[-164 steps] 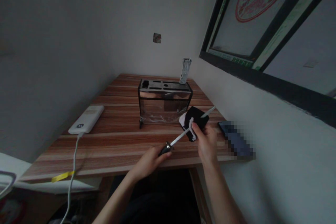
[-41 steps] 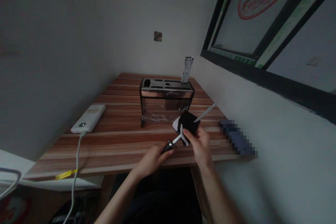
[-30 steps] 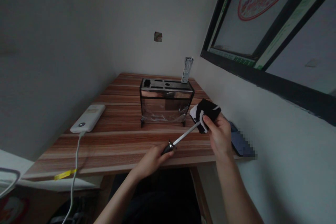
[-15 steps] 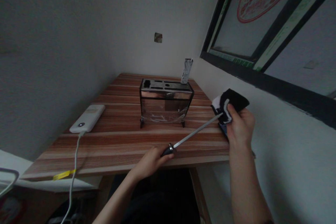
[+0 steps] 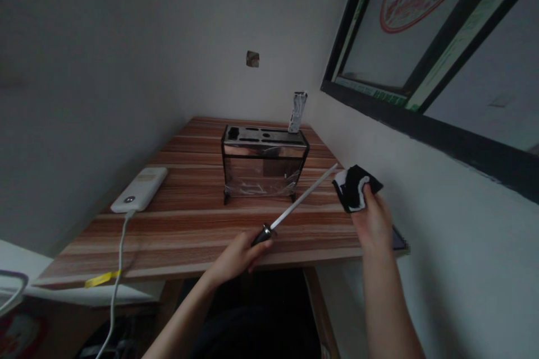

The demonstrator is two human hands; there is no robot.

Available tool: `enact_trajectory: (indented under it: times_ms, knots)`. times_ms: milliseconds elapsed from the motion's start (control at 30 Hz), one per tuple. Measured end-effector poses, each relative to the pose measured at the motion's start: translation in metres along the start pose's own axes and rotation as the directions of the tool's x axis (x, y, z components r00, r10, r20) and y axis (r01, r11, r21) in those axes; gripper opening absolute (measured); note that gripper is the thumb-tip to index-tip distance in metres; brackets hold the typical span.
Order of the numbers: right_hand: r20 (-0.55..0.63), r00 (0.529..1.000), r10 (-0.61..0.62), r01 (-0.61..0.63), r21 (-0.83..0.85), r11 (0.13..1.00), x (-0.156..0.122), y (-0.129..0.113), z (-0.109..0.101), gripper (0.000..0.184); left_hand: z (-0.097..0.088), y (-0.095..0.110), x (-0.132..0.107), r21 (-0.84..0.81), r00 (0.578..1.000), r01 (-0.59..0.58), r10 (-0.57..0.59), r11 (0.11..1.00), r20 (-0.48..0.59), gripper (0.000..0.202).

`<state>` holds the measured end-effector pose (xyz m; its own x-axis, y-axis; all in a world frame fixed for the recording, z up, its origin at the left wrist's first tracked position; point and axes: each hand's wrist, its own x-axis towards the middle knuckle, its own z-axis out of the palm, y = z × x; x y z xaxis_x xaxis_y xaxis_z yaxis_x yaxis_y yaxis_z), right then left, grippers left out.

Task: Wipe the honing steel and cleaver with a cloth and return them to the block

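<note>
My left hand (image 5: 239, 254) is closed around the black handle of a honing steel (image 5: 304, 196), whose thin grey rod slants up to the right. In my right hand (image 5: 374, 219) I pinch a folded black-and-white cloth (image 5: 356, 186) near the table's right side. The rod's tip and the cloth are a small gap apart. Behind the rod stands a knife block (image 5: 264, 171) with a slotted metal top and clear front. A wrapped, upright handle (image 5: 297, 112) sticks up from its right end; what lies below it is hard to make out.
The wood-grain table (image 5: 185, 235) meets walls at the back and right. On its left lies a white power bank (image 5: 141, 188) with a cable (image 5: 120, 258) hanging over the front edge, near a yellow tag (image 5: 101, 279). A dark flat object (image 5: 399, 240) sits at the right corner.
The cloth in my right hand has come away from the rod's tip and moved down and slightly left. My left hand with the honing steel has shifted a little left.
</note>
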<state>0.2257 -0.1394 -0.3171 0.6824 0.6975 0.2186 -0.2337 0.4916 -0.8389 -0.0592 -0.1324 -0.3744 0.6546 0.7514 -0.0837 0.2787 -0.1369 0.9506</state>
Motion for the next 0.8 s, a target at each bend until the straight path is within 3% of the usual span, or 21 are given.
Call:
enact_trajectory:
  times_ms: [133, 333, 533, 700, 800]
  knots:
    - [-0.013, 0.98, 0.198, -0.198, 0.004, 0.98, -0.031, 0.026, 0.005, 0.032, -0.001, 0.001, -0.001, 0.053, 0.994, -0.027, 0.032, 0.998, -0.1, 0.039]
    - [0.073, 0.915, 0.396, -0.392, -0.065, 0.918, -0.077, 0.047, 0.019, 0.03, -0.003, 0.001, -0.001, -0.005, 0.99, -0.075, 0.074, 0.997, -0.12, 0.039]
    - [0.096, 0.892, 0.442, -0.44, -0.042, 0.897, -0.098, 0.053, 0.025, 0.031, 0.001, -0.004, 0.0, -0.22, 0.994, -0.081, 0.063, 0.972, -0.091, 0.04]
    - [0.084, 0.892, 0.445, -0.442, -0.051, 0.896, -0.108, 0.06, 0.024, 0.027, 0.0, -0.002, 0.0, -0.082, 0.977, -0.125, 0.108, 0.989, -0.182, 0.032]
    - [0.083, 0.906, 0.416, -0.41, -0.076, 0.909, -0.113, 0.063, 0.025, 0.025, -0.001, 0.0, -0.001, -0.02, 0.974, -0.139, 0.133, 0.99, -0.183, 0.03]
